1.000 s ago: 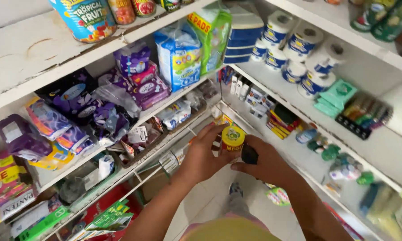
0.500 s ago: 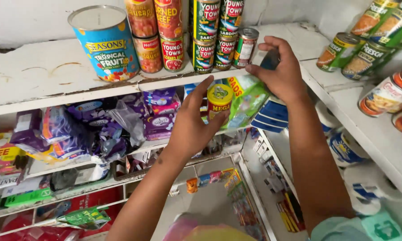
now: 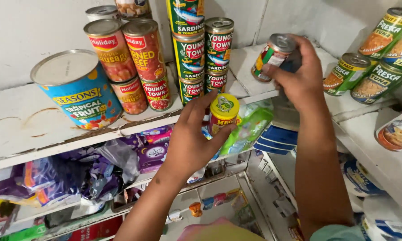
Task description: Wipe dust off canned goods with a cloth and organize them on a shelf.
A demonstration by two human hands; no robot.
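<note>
Both hands are holding small cans in front of the top shelf [image 3: 27, 129].

Left hand [image 3: 192, 143], frame centre, is gripping a small red can with a yellow lid [image 3: 222, 114], upright, fingers wrapping it from the left, just below the shelf's front edge. Right hand [image 3: 299, 78], upper right of centre, is closing around a small silver-topped can [image 3: 272, 56], tilted, at the back of the shelf; whether the can is touching the shelf is unclear. A dark object is sitting behind that can in the same hand, too hidden to identify. Stacked cans [image 3: 190, 49] are standing left of it, a large blue fruit can [image 3: 78, 91] is at upper left, tuna cans [image 3: 375, 58] are at upper right. Packets [image 3: 89, 169] are filling the lower shelf.
</note>
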